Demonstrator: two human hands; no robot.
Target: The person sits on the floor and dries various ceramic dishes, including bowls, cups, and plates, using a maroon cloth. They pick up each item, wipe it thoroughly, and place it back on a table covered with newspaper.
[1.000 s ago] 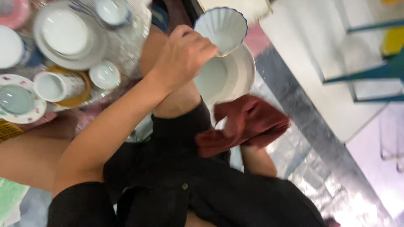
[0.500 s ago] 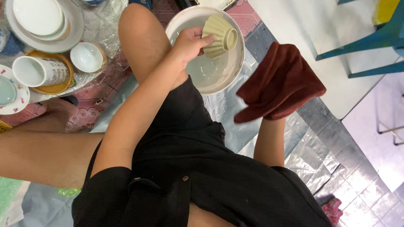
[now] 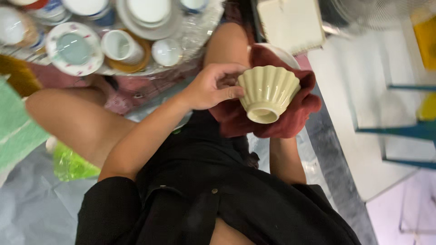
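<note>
While the person sits with bare knees up, a ribbed cream bowl (image 3: pixel 268 93) is held upside down over the lap, foot ring toward the camera. It is gripped at its left side by the left hand (image 3: pixel 211 86), thumb on the fluted wall, fingers curled behind. A dark red cloth (image 3: pixel 290 120) is wrapped under and around the bowl's right side; the right hand is hidden beneath this cloth, so its grip cannot be told, though the cloth and bowl are borne on it. Only the right forearm (image 3: pixel 286 159) is seen below. Behind the cloth, the rim of a white basin (image 3: pixel 284 53) is glimpsed. Up left, crockery is crowded together: a white mug (image 3: pixel 119 46) on a brown saucer, a small white cup (image 3: pixel 166 51), a floral-edged plate (image 3: pixel 75 49), stacked white plates (image 3: pixel 150 13). A pale square lidded box (image 3: pixel 290 22) is seen top centre. A green bag (image 3: pixel 70 165) is seen lower left, and a yellow shape (image 3: pixel 424 38) at the right edge.
</note>
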